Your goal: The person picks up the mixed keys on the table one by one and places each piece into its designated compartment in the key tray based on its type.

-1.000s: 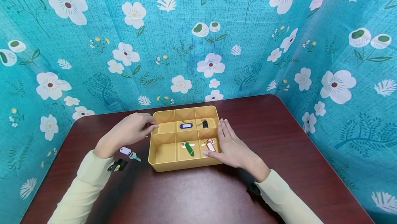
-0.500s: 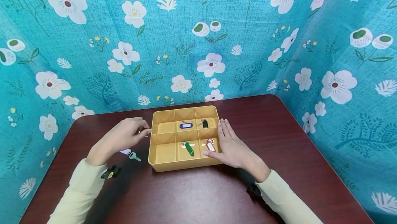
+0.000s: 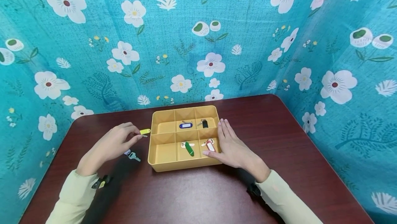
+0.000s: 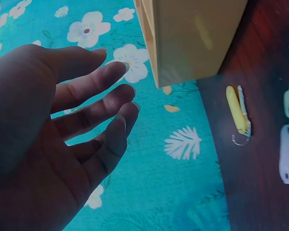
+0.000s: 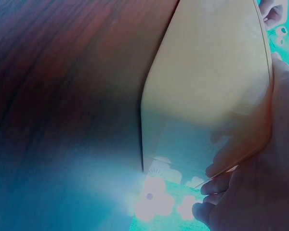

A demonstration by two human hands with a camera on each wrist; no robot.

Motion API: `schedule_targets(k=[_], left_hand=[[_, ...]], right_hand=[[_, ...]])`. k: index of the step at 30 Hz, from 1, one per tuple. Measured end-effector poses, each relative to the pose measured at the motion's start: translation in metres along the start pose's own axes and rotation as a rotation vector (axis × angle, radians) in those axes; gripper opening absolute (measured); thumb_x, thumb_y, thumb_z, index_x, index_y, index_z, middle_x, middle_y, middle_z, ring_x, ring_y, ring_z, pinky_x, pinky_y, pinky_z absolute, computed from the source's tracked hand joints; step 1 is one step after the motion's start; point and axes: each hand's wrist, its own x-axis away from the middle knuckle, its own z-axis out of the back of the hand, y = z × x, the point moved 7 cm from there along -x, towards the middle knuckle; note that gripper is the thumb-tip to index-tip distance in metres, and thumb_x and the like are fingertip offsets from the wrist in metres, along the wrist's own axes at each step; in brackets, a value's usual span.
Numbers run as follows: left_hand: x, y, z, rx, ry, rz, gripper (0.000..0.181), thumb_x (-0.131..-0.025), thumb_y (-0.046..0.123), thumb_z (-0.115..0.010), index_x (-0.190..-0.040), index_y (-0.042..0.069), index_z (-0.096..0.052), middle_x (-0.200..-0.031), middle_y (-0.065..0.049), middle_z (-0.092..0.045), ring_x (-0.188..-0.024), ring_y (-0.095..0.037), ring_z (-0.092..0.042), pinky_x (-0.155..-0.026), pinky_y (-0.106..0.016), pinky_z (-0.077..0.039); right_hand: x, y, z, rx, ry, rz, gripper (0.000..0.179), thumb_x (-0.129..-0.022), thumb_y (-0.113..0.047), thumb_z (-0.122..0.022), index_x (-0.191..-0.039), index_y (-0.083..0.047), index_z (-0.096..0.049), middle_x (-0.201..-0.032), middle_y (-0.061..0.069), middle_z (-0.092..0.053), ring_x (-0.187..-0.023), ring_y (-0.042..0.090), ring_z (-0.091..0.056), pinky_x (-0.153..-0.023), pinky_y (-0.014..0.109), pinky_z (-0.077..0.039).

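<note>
My left hand (image 3: 108,144) hovers left of the yellow compartment box (image 3: 186,166), fingers loosely bent around nothing. Just past its fingertips, a key with a yellow tag (image 3: 145,131) lies on the table beside the box; the left wrist view shows the same yellow tag (image 4: 237,110) below the hand. Partly hidden under that hand is a key with a pale lilac tag (image 4: 288,154). With straight fingers, my right hand (image 3: 234,148) rests along the box's right side, its thumb over the front right compartment.
Tagged keys lie in separate compartments: blue (image 3: 186,125) and black (image 3: 205,124) at the back, green (image 3: 189,149) and red (image 3: 210,145) in front. Both left compartments show bare floors. A floral curtain (image 3: 173,44) stands behind the dark table (image 3: 192,196).
My left hand has drawn back left and down from the box's left rim. The yellow-tagged key has come into view, and the lilac tag is more covered. My right hand stays put.
</note>
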Motion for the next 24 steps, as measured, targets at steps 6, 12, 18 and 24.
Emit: schedule_targets(k=[6,12,18,24], left_hand=[[0.012,-0.011,-0.005,0.031,0.026,0.023,0.016,-0.096,0.019,-0.077,-0.11,0.01,-0.075,-0.103,-0.004,-0.07,-0.085,-0.018,-0.065,-0.071,-0.031,-0.057],[0.021,-0.018,-0.007,0.023,0.064,0.028,0.022,-0.095,0.018,-0.079,-0.114,0.01,-0.073,-0.112,-0.007,-0.069,-0.092,-0.02,-0.063,-0.078,-0.038,-0.061],[0.032,-0.029,-0.015,0.014,0.084,0.064,0.028,-0.094,0.023,-0.079,-0.117,0.008,-0.073,-0.119,-0.011,-0.066,-0.108,-0.028,-0.061,-0.089,-0.052,-0.063],[0.04,-0.041,-0.027,0.023,0.076,0.111,0.043,-0.094,0.026,-0.079,-0.129,0.004,-0.068,-0.128,-0.017,-0.064,-0.119,-0.036,-0.058,-0.095,-0.059,-0.06]], right_hand=[[0.0,0.0,-0.001,-0.004,-0.001,0.0,0.127,-0.089,-0.092,-0.037,-0.166,0.005,-0.008,-0.177,0.023,0.002,-0.167,0.037,0.002,-0.135,0.049,-0.017],[0.0,0.001,0.001,-0.025,-0.008,-0.01,0.128,-0.089,-0.092,-0.038,-0.166,0.005,-0.007,-0.177,0.021,0.004,-0.167,0.035,0.006,-0.135,0.049,-0.017],[0.001,-0.001,0.001,-0.023,-0.01,-0.014,0.127,-0.089,-0.092,-0.038,-0.166,0.004,-0.006,-0.177,0.022,0.002,-0.167,0.036,0.005,-0.135,0.049,-0.018],[0.001,-0.001,0.002,-0.026,-0.018,-0.018,0.127,-0.089,-0.092,-0.039,-0.166,0.005,-0.008,-0.177,0.023,0.0,-0.167,0.036,0.006,-0.134,0.05,-0.019]])
